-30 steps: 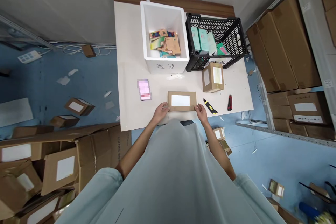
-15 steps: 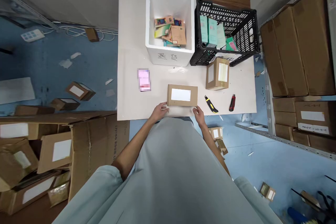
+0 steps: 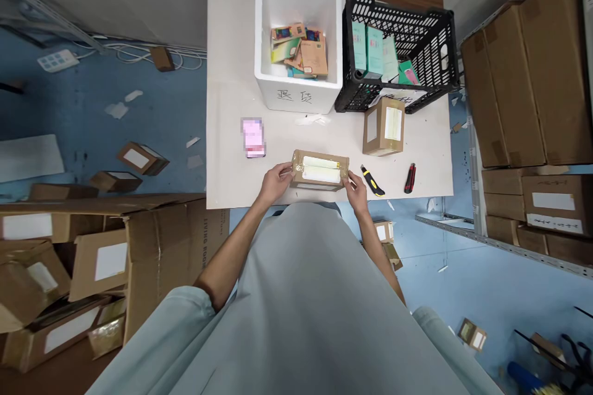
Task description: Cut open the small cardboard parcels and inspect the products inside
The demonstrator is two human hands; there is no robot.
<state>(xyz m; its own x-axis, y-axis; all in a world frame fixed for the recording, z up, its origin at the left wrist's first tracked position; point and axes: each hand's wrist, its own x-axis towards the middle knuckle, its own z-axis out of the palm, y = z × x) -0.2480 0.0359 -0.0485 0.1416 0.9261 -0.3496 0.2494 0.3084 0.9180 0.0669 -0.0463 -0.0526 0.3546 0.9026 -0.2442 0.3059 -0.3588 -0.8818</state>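
A flat brown cardboard parcel (image 3: 319, 170) sits near the front edge of the white table (image 3: 231, 154), tipped so that a taped side with a yellowish label faces up. My left hand (image 3: 274, 180) grips its left end with curled fingers. My right hand (image 3: 356, 186) grips its right end the same way. A yellow-and-black utility knife (image 3: 371, 181) lies just right of my right hand, and a red-and-black one (image 3: 407, 178) lies further right.
A second cardboard box (image 3: 383, 126) stands behind the knives. A white foam box (image 3: 296, 99) and a black plastic crate (image 3: 440, 55), both holding small packages, line the table's back. A pink item (image 3: 252, 137) lies left. Cartons cover the floor left; shelves of boxes stand right.
Both hands have closed on the parcel's ends and tipped it over, so a taped side shows instead of the white label. The camera view shifted slightly between the earliest frame and now.
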